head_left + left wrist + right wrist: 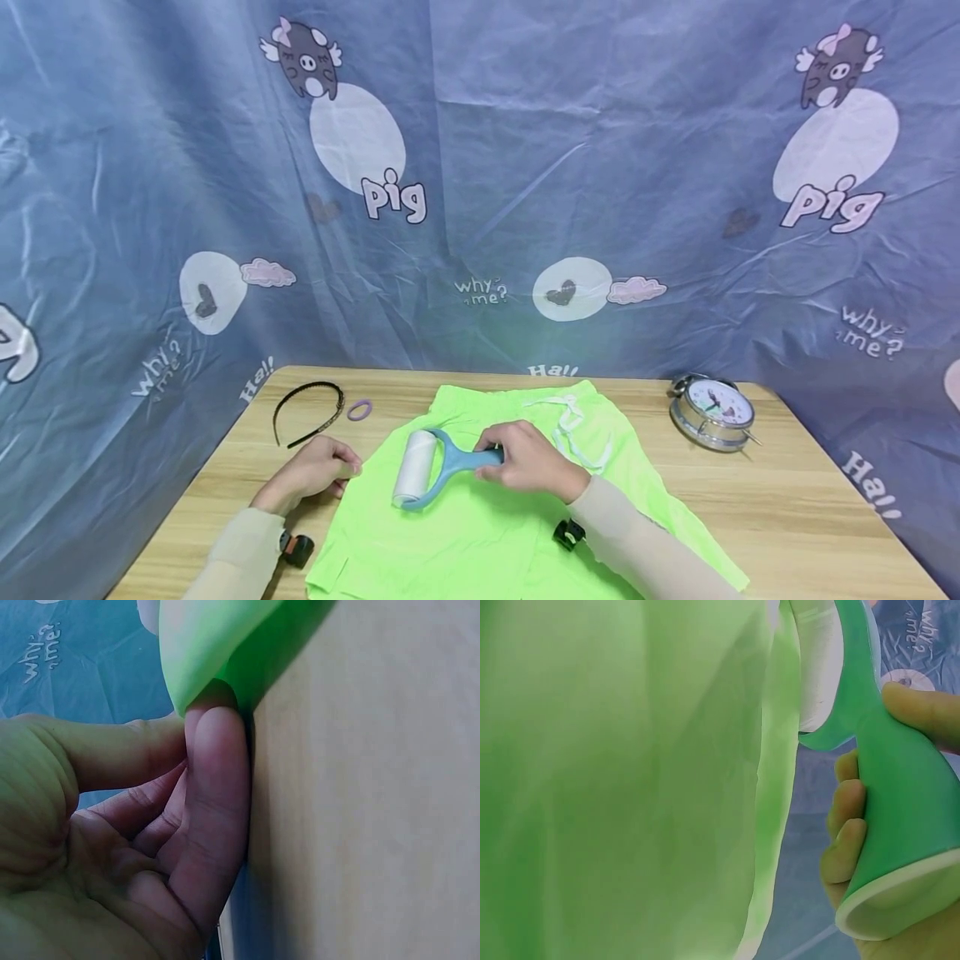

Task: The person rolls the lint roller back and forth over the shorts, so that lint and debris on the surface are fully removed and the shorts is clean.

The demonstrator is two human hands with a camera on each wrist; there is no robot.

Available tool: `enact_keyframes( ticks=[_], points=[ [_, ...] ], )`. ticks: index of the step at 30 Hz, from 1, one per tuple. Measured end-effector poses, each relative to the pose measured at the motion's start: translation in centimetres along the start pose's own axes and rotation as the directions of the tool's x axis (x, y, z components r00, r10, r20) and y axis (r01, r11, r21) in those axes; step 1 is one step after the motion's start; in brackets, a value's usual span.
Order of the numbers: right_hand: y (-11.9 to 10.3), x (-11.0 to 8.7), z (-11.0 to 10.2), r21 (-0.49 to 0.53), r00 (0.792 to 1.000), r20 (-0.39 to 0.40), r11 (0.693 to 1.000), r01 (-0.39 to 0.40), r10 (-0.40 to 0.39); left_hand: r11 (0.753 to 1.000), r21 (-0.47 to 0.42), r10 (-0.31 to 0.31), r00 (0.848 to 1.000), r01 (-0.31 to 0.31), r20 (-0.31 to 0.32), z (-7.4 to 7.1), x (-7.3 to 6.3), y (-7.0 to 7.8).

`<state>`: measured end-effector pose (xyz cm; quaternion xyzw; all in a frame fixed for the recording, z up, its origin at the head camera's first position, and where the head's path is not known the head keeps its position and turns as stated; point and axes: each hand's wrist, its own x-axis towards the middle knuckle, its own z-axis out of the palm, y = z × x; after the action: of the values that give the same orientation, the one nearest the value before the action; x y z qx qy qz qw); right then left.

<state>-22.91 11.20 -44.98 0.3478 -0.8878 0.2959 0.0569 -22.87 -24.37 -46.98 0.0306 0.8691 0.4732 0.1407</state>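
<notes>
Neon green shorts (450,542) with a white drawstring (572,425) lie spread on the wooden table. My right hand (525,458) grips the blue handle of a lint roller (416,468), whose white roll sits on the left part of the shorts. In the right wrist view the fingers wrap round the roller's handle (907,802) and the roll touches the green cloth (630,780). At the shorts' left edge my left hand (318,471) pinches the fabric; the left wrist view shows the green cloth (210,652) between thumb and index finger.
A black headband (341,400) and a purple hair tie (360,409) lie at the table's back left. A silver alarm clock (712,412) stands at the back right. Behind the table (817,517) hangs a blue printed curtain (487,208).
</notes>
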Motion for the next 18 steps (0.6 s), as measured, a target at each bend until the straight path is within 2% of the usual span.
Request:
enact_keyframes(
  ticks=[8, 18],
  points=[
    [0.3, -0.9, -0.4, -0.010, 1.000, -0.005, 1.000, -0.012, 0.012, 1.000, -0.012, -0.006, 1.000, 0.007, 0.004, 0.0, -0.1, -0.1],
    [0.5, -1.8, -0.5, -0.043, 0.999, -0.025, 0.999, 0.028, -0.029, 1.000, 0.002, 0.002, 1.000, -0.002, -0.001, 0.0, -0.1, -0.1]
  ],
)
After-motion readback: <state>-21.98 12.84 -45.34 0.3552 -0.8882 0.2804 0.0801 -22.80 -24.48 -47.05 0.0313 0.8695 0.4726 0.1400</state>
